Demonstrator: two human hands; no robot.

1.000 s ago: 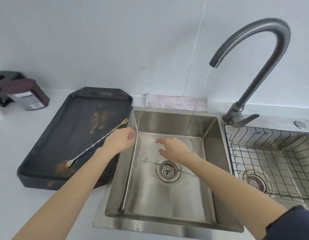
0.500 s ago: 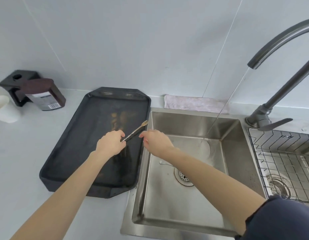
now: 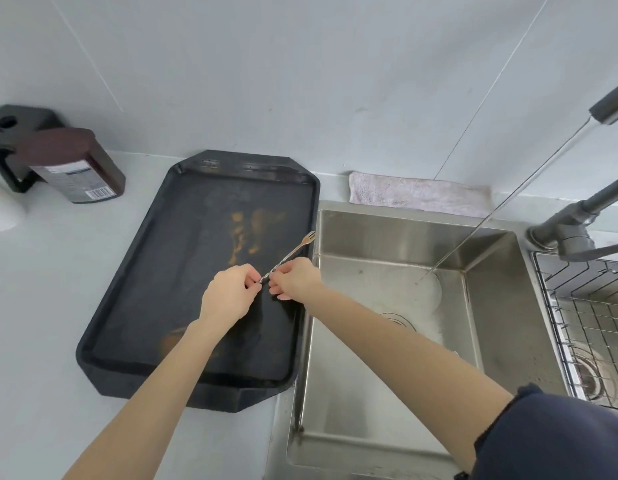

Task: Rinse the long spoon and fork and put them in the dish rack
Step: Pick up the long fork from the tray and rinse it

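Note:
A long thin metal fork (image 3: 293, 251) is held over the black tray (image 3: 155, 278), tines pointing up and right toward the sink. My left hand (image 3: 228, 296) pinches its handle. My right hand (image 3: 293, 277) pinches the same handle just beyond the left fingers. The handle's lower end is hidden behind my hands. The long spoon is not visible; my right forearm covers much of the sink (image 3: 491, 306) floor. The wire dish rack (image 3: 584, 313) sits in the right basin.
The faucet (image 3: 574, 223) runs a thin stream (image 3: 508, 199) into the sink. The tray carries brown food smears. A folded cloth (image 3: 418, 194) lies behind the sink. A brown bottle (image 3: 72, 164) and a black holder (image 3: 9, 133) stand at the back left.
My right hand has left the sink and closed on the fork handle beside my left hand. The fork is lifted off the tray. My view has shifted left.

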